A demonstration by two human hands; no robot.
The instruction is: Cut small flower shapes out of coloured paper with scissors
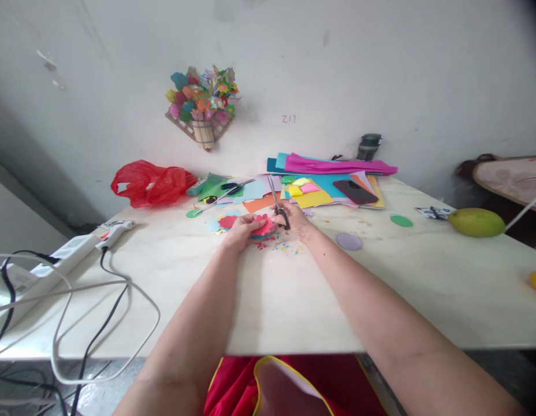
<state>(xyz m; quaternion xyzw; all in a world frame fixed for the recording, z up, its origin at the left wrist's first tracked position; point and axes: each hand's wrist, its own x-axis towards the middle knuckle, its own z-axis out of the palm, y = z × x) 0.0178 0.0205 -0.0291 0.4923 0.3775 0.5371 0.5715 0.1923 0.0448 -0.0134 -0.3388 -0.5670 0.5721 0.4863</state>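
Observation:
Between the fingers of my left hand [242, 232] is a red paper flower [263, 224] with a scalloped edge. My right hand [297, 221] is closed around a pair of scissors [282, 216]. Their blades point up and away from me, apart from the flower's edge, and the right fingertips are close to the paper. Another red paper piece [228, 222] lies just left of the held flower, over pale blue and yellow paper pieces. Small red, blue and yellow scraps [287, 248] are scattered on the table below my hands.
Coloured paper sheets [313, 197], a dark phone [355, 192] and a second pair of scissors [233, 188] lie behind my hands. A red plastic bag [152, 184] sits back left. Cables and a power strip [73, 254] occupy the left side. A yellow-green fruit [476, 222] lies right, beyond a lilac paper disc [349, 241].

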